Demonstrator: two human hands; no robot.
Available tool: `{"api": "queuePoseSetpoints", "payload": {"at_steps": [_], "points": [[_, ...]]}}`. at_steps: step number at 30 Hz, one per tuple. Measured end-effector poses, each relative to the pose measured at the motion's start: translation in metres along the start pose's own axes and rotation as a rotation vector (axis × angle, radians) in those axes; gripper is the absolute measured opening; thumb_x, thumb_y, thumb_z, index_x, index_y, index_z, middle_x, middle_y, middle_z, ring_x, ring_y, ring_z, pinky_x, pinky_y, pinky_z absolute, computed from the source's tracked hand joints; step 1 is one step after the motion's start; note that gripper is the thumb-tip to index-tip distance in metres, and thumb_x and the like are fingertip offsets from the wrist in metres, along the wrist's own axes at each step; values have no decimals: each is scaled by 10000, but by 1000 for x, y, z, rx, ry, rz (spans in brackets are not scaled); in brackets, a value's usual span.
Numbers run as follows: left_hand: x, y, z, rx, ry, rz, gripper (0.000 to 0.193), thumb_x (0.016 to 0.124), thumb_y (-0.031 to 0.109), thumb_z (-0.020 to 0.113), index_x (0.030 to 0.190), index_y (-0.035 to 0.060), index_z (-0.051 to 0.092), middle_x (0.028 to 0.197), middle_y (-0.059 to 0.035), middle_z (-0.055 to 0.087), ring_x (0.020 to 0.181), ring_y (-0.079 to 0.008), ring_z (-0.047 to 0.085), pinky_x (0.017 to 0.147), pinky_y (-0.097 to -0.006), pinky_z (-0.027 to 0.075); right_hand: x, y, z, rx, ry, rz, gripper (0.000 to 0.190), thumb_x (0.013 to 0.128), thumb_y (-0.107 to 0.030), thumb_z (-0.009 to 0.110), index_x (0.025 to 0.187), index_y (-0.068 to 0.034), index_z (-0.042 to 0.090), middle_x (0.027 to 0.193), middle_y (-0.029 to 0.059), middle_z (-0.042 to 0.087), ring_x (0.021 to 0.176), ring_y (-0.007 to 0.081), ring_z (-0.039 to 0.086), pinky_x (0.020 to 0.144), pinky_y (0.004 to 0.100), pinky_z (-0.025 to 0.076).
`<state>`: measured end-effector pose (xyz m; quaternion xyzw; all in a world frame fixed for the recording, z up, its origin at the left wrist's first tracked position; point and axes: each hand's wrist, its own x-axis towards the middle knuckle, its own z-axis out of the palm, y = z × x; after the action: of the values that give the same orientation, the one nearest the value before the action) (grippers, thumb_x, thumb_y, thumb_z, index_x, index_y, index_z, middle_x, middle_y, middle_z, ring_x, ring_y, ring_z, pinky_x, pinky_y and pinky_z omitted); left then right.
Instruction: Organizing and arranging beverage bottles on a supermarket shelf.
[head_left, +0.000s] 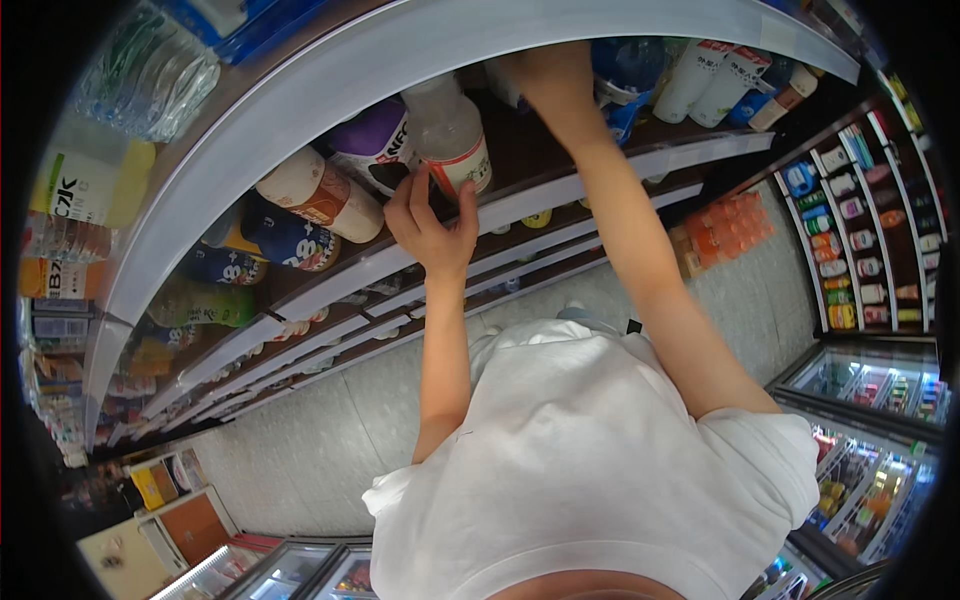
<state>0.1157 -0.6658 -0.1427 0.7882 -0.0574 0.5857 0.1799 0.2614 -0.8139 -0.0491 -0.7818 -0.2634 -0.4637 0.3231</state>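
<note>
My left hand (435, 217) is at the front edge of a shelf, its fingers and thumb against the lower part of a clear bottle with a red and white label (450, 135). Whether it grips the bottle firmly is unclear. Left of that bottle stand a purple-labelled bottle (371, 142) and a white and brown bottle (322, 195). My right hand (551, 75) reaches deep into the same shelf, under the upper shelf's edge. Its fingers are hidden, beside a pale, partly seen item. Just to its right are a blue bottle (630, 64) and white bottles (694, 79).
The grey upper shelf edge (360, 56) curves over both hands. Lower shelves with price rails (352, 330) run below. Orange shrink-wrapped bottles (727, 229) sit on the floor at the right. Stocked shelves (862, 225) and glass-door coolers (862, 382) stand farther right.
</note>
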Motion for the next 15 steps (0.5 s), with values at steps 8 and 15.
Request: {"api": "queuePoseSetpoints", "payload": {"at_steps": [8, 15], "points": [[12, 48, -4, -25, -151, -373, 654, 770, 173, 765, 1310, -21, 452, 1041, -165, 580, 786, -249, 622, 681, -352, 506, -42, -50, -68, 281, -58, 269, 564, 672, -263, 845, 1151, -107, 589, 1097, 125, 546, 876, 307, 654, 648, 362, 574], [14, 69, 19, -35, -116, -416, 635, 772, 147, 760, 1309, 10, 450, 1046, -146, 558, 748, -225, 636, 650, -337, 512, -68, -29, -119, 439, -90, 140, 529, 612, -222, 886, 1069, -99, 651, 1082, 105, 569, 808, 224, 659, 604, 304, 585]]}}
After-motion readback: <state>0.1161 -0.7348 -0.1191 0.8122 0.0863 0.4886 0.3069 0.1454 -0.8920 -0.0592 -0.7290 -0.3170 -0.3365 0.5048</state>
